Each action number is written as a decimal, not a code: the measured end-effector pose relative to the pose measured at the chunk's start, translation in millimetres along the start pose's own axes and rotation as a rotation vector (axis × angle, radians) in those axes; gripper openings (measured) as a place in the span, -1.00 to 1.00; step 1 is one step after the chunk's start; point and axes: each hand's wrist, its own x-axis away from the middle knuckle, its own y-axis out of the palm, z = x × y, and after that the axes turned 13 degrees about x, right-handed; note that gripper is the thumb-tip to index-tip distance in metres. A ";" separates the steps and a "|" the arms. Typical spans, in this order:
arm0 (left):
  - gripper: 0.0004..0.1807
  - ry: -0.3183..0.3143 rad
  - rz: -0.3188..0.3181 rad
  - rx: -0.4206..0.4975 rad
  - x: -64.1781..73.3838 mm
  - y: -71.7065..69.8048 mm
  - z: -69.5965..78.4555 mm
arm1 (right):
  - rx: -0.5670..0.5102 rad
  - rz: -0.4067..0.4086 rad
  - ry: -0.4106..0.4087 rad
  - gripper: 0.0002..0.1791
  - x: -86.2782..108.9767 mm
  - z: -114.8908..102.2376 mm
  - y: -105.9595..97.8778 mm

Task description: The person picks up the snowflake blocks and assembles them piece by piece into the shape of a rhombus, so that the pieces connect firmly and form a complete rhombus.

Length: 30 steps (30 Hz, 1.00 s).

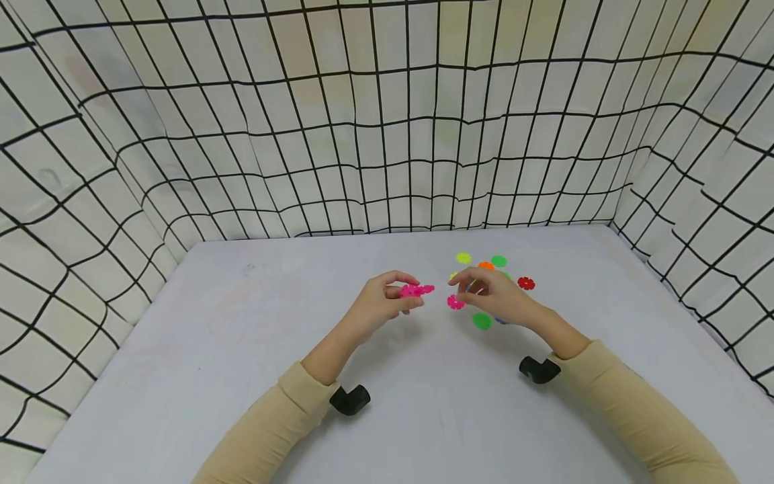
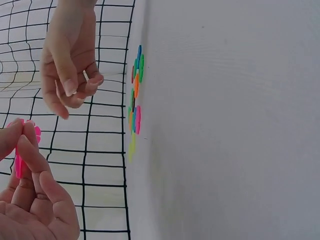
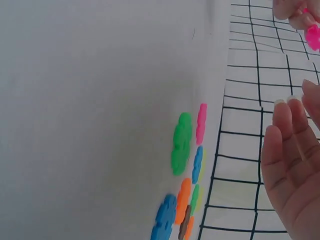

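Observation:
My left hand (image 1: 377, 306) pinches pink notched plastic discs (image 1: 412, 290) joined at an angle, held above the white table. In the left wrist view the pink piece (image 2: 18, 165) shows between thumb and fingertips. To its right, my right hand (image 1: 498, 296) hovers over a cluster of loose discs with loosely bent fingers. Nothing shows in its grasp in the right wrist view, where its fingers (image 3: 285, 135) are apart from the discs. A loose pink disc (image 1: 455, 302) lies below its fingertips, and a green disc (image 1: 482, 320) is nearer to me.
Other flat discs lie around the right hand: a yellow one (image 1: 463, 257), an orange one (image 1: 486, 266), a green one (image 1: 498, 261) and a red one (image 1: 527, 284). Blue discs (image 3: 164, 217) show in the right wrist view. A black grid on white walls (image 1: 387, 134) encloses the table (image 1: 181, 349).

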 end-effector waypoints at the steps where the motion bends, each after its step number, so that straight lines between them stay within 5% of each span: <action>1: -0.59 -0.001 0.001 0.000 0.1 -0.1 0.3 | 0.018 -0.024 0.009 -0.71 0.5 2.5 -1.2; 14: -0.59 -0.016 0.011 0.020 1.0 -3.2 -0.8 | 0.133 -0.280 0.079 -0.73 7.3 30.1 -14.1; 30: -0.59 -0.018 -0.001 0.039 -0.7 -5.4 -4.9 | 0.173 -0.354 0.124 -0.78 10.1 40.7 -17.9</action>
